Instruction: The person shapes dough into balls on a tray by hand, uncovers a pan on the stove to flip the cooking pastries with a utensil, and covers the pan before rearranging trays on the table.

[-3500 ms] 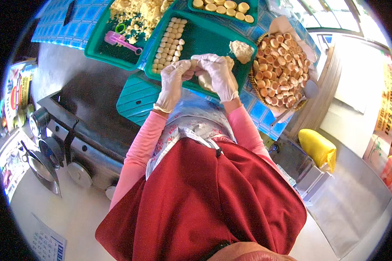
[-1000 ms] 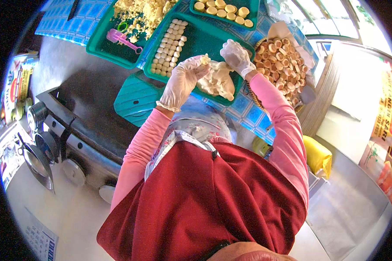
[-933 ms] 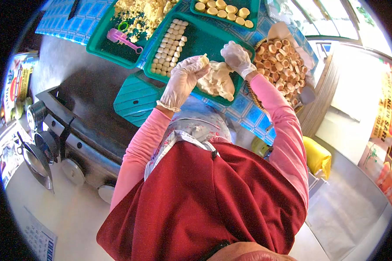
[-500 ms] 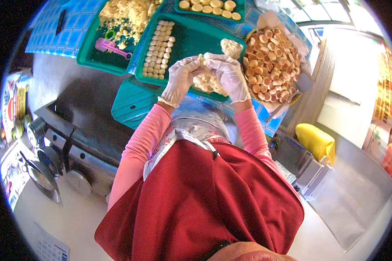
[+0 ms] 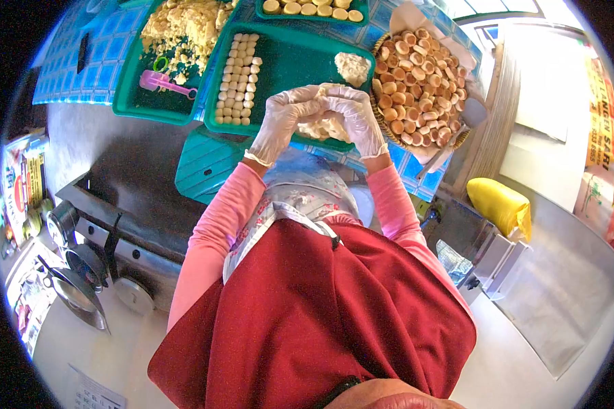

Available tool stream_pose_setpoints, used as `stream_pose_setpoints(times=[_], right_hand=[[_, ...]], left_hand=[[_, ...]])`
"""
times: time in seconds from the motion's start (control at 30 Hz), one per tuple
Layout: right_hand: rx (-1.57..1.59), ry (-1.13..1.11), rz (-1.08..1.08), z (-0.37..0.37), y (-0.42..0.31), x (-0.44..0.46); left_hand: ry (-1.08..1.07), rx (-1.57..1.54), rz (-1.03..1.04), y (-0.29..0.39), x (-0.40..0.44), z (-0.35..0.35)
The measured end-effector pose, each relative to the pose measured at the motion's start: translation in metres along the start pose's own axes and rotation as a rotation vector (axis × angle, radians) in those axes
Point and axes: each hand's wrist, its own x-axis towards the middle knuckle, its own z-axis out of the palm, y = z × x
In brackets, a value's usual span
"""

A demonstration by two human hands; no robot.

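My left hand (image 5: 285,121) and my right hand (image 5: 359,117), both in thin translucent gloves, meet over the near side of a green tray (image 5: 286,51). Their fingers are closed together around a small piece of pale dough (image 5: 329,87), mostly hidden by the gloves. Just below the fingers lies a larger mass of pale dough (image 5: 324,129), partly covered by my hands. Small rounded dough pieces (image 5: 237,80) stand in neat rows along the tray's left side. A separate lump of white dough (image 5: 352,69) sits at the tray's right end.
Left of it, another green tray (image 5: 126,92) holds crumbly yellow dough (image 5: 184,31) and a pink scoop (image 5: 158,81). Yellow rounds (image 5: 307,9) fill part of a tray at the back. A lined basket (image 5: 378,112) of browned round pastries (image 5: 423,85) stands on the right.
My hands have drawn closer together, fingers now more curled around the dough piece. The whole view has shifted slightly, with the trays appearing a little further left.
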Motion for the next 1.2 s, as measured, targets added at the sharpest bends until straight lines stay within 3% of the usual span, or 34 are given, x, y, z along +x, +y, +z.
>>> stream_pose_setpoints(times=[0.13, 0.27, 0.3, 0.47, 0.6, 0.77, 0.9, 1.0, 1.1, 1.2], right_hand=[[-0.258, 0.012, -0.135, 0.008, 0.001, -0.001], [-0.066, -0.038, -0.025, 0.014, -0.002, -0.005], [0.078, -0.036, 0.084, 0.015, -0.002, -0.002], [0.074, -0.036, 0.102, 0.013, 0.014, 0.009], [0.086, 0.013, 0.092, 0.019, 0.012, 0.005], [-0.307, 0.026, -0.131, 0.018, 0.013, -0.005], [-0.483, 0.023, -0.280, 0.012, 0.022, -0.001], [-0.215, 0.042, -0.160, 0.017, 0.016, 0.000], [-0.261, 0.012, -0.094, 0.025, 0.004, -0.003], [-0.252, 0.115, -0.261, 0.033, 0.019, 0.001]], left_hand=[[0.091, -0.059, -0.024, 0.000, -0.005, -0.005], [0.089, -0.038, 0.019, -0.013, 0.003, -0.024], [0.092, 0.003, 0.005, -0.010, 0.000, -0.024], [-0.024, 0.213, -0.010, 0.007, -0.001, -0.024], [0.055, -0.073, -0.011, -0.001, 0.004, -0.026], [0.086, -0.313, -0.132, -0.006, 0.007, -0.031], [0.055, -0.179, -0.048, -0.022, 0.009, -0.037], [0.030, -0.124, 0.006, -0.021, 0.008, -0.031], [0.046, -0.090, 0.034, -0.002, -0.002, -0.020], [0.110, -0.067, 0.031, -0.005, -0.003, -0.022]])
